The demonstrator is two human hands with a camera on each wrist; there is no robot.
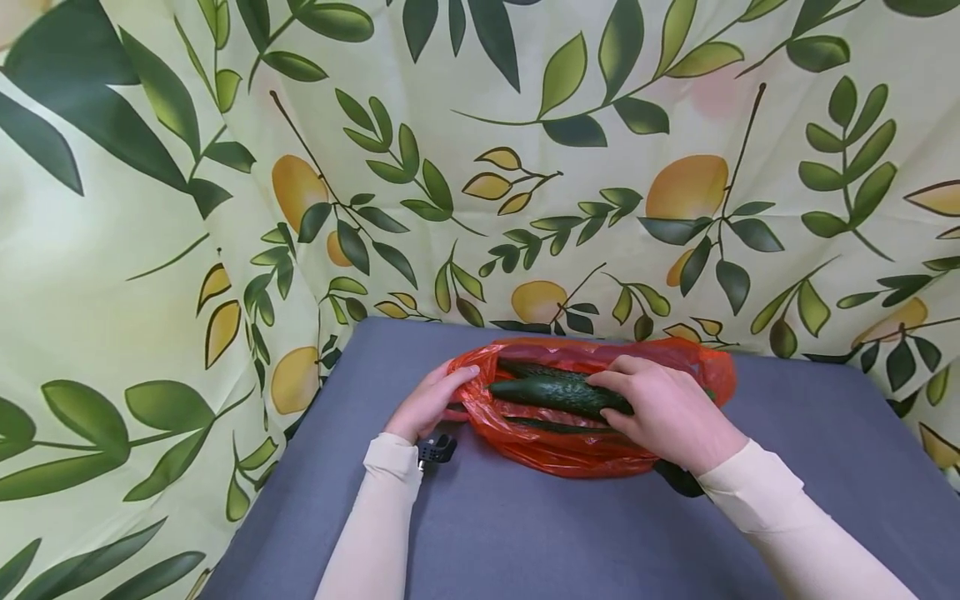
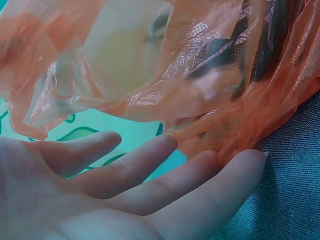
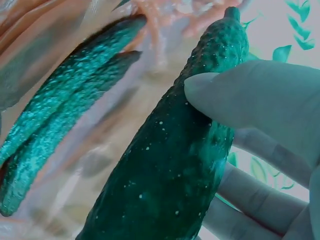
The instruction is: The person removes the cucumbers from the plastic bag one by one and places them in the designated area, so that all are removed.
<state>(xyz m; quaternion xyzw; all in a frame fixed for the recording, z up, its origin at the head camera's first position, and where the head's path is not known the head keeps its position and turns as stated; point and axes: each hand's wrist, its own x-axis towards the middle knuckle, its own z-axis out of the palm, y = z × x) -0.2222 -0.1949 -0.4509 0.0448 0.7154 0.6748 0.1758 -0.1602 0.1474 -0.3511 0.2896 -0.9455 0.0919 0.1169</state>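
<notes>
In the head view, my right hand [image 1: 667, 408] grips a dark green cucumber [image 1: 558, 393] lying over the opening of a red plastic bag [image 1: 570, 467]. The right wrist view shows the thumb [image 3: 215, 92] on the bumpy skin near the stem end of this cucumber [image 3: 160, 175], with fingers behind it. Two more cucumbers [image 3: 70, 100] lie side by side in the bag. My left hand [image 1: 431, 404] is at the bag's left edge. In the left wrist view its fingers [image 2: 190, 185] are nearly straight, touching the thin crumpled plastic [image 2: 225, 135].
The bag lies on a grey-blue cloth-covered table [image 1: 540, 542]. Behind and to the left hangs a pale curtain [image 1: 450, 275] printed with leaves and yellow fruit. A black band [image 1: 437, 450] is on the left wrist.
</notes>
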